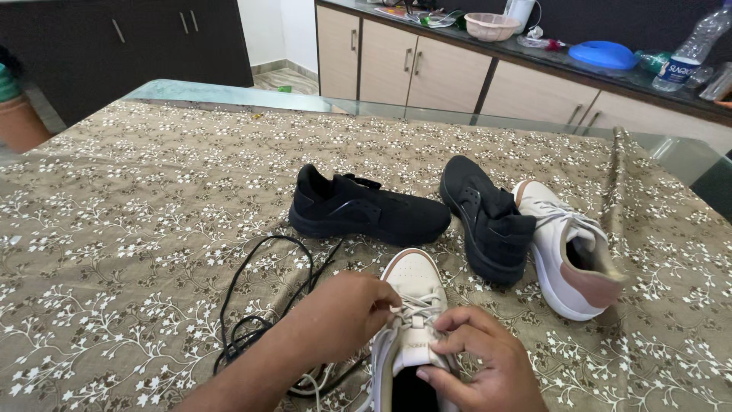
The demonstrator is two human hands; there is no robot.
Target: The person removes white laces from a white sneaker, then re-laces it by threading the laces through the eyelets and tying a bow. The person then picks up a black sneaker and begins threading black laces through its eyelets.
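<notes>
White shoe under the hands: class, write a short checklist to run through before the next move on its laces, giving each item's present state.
1. Left hand grips the white lace at the eyelets: ok.
2. Right hand steadies the tongue of the white shoe: ok.
3. Lace threaded through every eyelet: cannot tell, hands cover them.
4. Loose black laces kept apart from the white shoe: not ok, they run beside it.
5. Second white shoe laced: ok.
6. Black shoes laced: not ok.
</notes>
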